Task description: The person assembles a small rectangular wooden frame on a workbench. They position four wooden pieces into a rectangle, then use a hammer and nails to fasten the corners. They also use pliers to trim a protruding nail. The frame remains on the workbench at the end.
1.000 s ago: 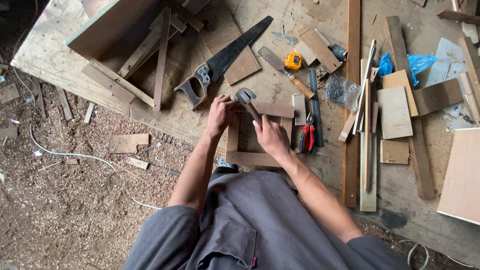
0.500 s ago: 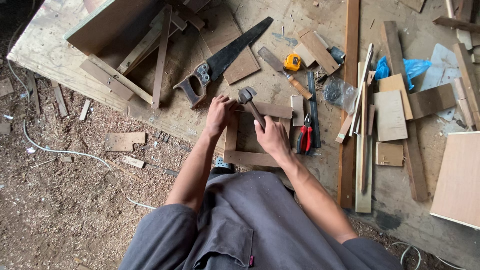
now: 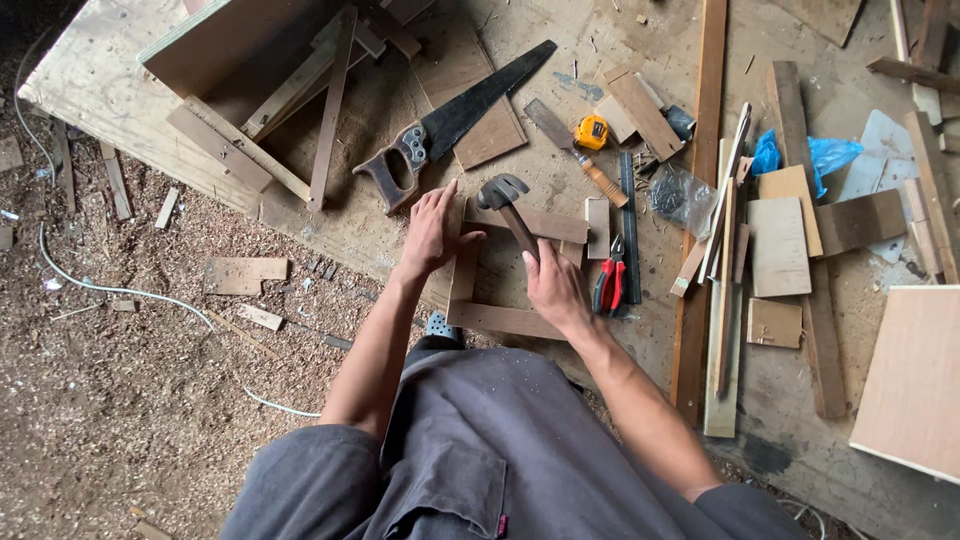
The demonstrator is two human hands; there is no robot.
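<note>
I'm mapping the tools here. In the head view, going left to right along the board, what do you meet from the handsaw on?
Handsaw → left hand → hammer in the right hand → red pliers → blue plastic bag.

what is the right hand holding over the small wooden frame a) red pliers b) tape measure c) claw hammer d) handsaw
c: the right hand grips the handle of a claw hammer whose head is over the frame's top corner, while the left hand rests on that frame.
</note>
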